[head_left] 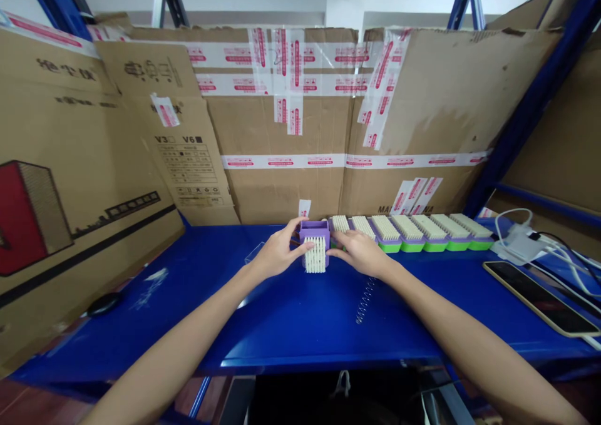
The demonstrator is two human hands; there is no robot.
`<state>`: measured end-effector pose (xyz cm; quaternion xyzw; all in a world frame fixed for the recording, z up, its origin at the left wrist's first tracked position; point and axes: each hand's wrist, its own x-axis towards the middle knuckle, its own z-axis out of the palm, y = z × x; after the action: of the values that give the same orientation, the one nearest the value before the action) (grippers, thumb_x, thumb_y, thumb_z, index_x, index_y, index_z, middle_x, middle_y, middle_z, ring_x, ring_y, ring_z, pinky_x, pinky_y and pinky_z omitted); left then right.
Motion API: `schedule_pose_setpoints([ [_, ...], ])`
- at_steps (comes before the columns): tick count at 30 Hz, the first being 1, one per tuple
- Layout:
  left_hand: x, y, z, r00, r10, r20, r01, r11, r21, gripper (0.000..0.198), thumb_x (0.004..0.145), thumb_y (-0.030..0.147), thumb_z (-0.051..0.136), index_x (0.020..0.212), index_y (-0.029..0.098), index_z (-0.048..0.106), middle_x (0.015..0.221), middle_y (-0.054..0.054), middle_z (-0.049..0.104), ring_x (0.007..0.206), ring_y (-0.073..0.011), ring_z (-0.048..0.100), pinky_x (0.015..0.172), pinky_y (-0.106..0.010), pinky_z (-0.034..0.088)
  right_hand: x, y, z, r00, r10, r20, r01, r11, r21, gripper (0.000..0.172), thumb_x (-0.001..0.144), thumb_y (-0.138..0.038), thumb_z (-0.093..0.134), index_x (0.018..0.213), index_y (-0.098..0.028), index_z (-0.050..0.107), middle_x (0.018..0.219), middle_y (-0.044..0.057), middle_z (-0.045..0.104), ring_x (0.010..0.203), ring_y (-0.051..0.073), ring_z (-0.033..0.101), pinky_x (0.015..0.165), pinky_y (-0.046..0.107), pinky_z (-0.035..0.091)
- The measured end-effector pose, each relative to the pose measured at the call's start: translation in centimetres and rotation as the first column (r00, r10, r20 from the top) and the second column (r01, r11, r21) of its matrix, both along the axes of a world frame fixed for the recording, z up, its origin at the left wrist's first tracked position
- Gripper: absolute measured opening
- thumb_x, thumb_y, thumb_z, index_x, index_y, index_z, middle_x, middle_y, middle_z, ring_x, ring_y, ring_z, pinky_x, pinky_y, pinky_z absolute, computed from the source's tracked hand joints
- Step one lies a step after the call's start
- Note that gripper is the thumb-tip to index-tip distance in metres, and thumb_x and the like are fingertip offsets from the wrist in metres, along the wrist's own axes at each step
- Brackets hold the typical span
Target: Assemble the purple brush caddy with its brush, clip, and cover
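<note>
From where I stand, largest first: the blue table (pixel 277 331) looks glossy, so I judge that anything pushed sideways on it could slide. At its far right, the row of brushes (pixel 408 228) lies bristles up, in purple and green bases; the right hand (pixel 360 251) is just beside its left end, and a careless outward swing could knock it askew. Right thumb and forefinger part-spread, tips at the right edge of the purple box (pixel 315 251); whether they press, cannot tell. Left hand (pixel 276 251) nearly closed, thumb on the bristle face, forefinger at the far rim, gripping the box's left side. If that thumb pushed unevenly, the box might tip or the bristles bend. Smallest: a thin coil (pixel 365 303) lies under the right wrist; a dropped wrist could drag it. Orientation: box at mid-table, between the hands, left of the row; contact with the table unclear. Hollow end far, bristle face turned near, toward the person. Long axis appears to run far to near, barely turned left or right; bristle lines follow it.
</note>
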<state>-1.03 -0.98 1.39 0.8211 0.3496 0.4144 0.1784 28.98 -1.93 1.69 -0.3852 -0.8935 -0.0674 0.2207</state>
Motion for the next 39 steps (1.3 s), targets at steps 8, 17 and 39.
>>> schedule_pose_setpoints([
  [8, -0.3, 0.1, 0.3, 1.000, -0.001, -0.021, 0.001, 1.000, -0.013, 0.068, 0.109, 0.064, 0.071, 0.164, 0.028, 0.054, 0.139, -0.013, 0.084, 0.115, -0.0351, 0.087, 0.099, -0.052, 0.072, 1.8, -0.1, 1.4, 0.996, -0.060, 0.066, 0.071, 0.983, -0.168, 0.028, 0.116, -0.048, 0.070, 0.109, -0.022, 0.076, 0.091, 0.009, 0.082, 0.080, 0.026, 0.075, 0.069, 0.037, 0.048],
  [17, -0.2, 0.1, 0.0, 0.999, 0.010, -0.040, -0.009, 1.000, 0.009, 0.071, 0.108, 0.063, 0.073, 0.167, 0.028, 0.052, 0.139, -0.013, 0.084, 0.115, -0.0359, 0.087, 0.100, -0.052, 0.072, 4.7, -0.2, 3.7, 0.942, -0.117, 0.314, 0.249, 0.871, -0.423, 0.016, 0.100, -0.036, 0.086, 0.095, -0.023, 0.079, 0.078, 0.003, 0.076, 0.072, 0.023, 0.068, 0.063, 0.032, 0.038],
  [39, 0.4, -0.2, -0.2, 0.998, -0.007, -0.060, 0.006, 1.000, -0.019, 0.074, 0.110, 0.067, 0.069, 0.169, 0.027, 0.050, 0.149, -0.016, 0.080, 0.121, -0.0357, 0.084, 0.097, -0.049, 0.071, 2.6, -0.8, 5.0, 0.686, -0.131, -0.715, 0.045, 0.989, -0.139, 0.041, 0.114, -0.062, 0.061, 0.102, -0.025, 0.072, 0.078, 0.003, 0.078, 0.068, 0.020, 0.069, 0.064, 0.032, 0.047],
])
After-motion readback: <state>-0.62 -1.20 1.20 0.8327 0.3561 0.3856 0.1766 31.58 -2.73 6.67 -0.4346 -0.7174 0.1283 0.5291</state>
